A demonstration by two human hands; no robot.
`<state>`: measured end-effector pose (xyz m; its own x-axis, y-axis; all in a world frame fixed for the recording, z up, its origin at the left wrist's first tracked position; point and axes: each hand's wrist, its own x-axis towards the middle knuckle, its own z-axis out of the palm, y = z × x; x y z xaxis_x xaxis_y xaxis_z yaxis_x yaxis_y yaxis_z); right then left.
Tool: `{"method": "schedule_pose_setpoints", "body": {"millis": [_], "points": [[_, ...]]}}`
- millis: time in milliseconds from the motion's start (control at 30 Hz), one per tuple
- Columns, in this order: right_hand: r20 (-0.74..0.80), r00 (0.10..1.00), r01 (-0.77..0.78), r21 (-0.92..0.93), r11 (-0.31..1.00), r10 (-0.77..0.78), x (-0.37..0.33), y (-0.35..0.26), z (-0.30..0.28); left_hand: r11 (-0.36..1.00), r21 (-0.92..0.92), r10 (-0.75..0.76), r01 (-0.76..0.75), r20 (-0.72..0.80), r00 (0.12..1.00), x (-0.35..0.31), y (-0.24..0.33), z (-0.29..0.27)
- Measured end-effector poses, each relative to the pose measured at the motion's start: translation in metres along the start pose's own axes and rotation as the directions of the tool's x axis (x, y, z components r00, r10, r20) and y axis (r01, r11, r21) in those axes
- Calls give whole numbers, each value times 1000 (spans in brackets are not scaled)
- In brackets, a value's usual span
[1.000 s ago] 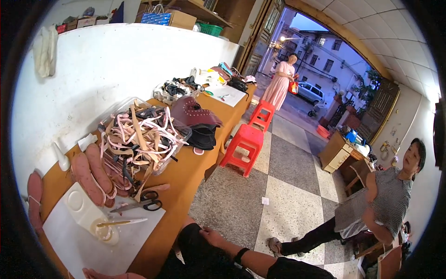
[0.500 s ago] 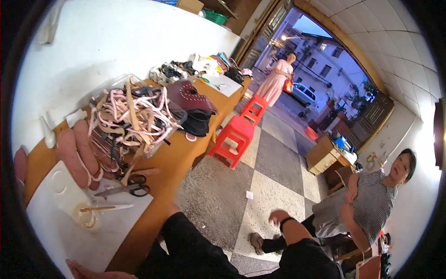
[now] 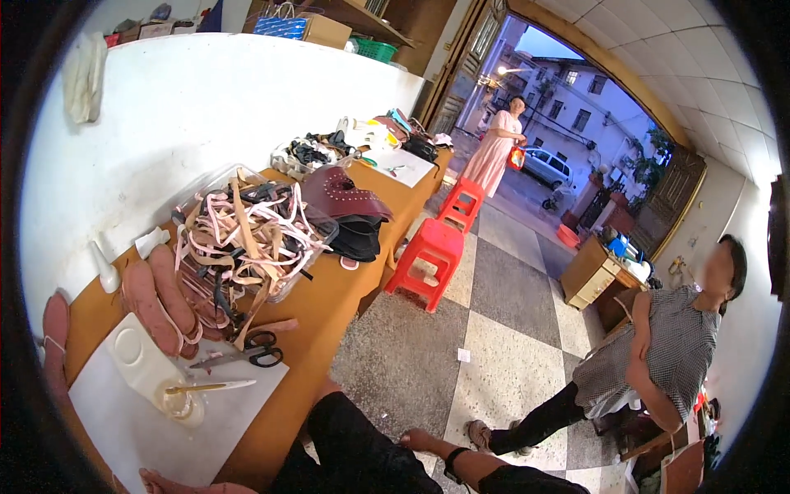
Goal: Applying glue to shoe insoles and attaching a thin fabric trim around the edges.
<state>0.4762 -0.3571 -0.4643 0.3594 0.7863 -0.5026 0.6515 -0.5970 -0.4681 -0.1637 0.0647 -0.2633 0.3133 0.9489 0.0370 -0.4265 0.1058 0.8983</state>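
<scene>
Though white, container [image 3: 151, 369] partly yellowish.

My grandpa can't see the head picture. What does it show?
A person's left hand is by a white sheet on a table with scissors, pink soles and heaped straps. The right hand is beside a leg. Someone in pink and someone in grey stand beyond.
</scene>
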Motion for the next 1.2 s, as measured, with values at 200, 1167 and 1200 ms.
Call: {"method": "schedule_pose_setpoints", "body": {"millis": [200,1167,1200], "points": [[-495,508,-306,662,685,705,-22,43,-108,836,509,340,-203,-193,920,-2,0,22],[-577,760,-284,119,952,299,-23,-56,-126,978,150,171,-145,-172,970,-6,-2,12],[-490,841,-130,229,965,230,-6,-97,-122,987,102,142,-127,-164,976,-5,3,14]]}}
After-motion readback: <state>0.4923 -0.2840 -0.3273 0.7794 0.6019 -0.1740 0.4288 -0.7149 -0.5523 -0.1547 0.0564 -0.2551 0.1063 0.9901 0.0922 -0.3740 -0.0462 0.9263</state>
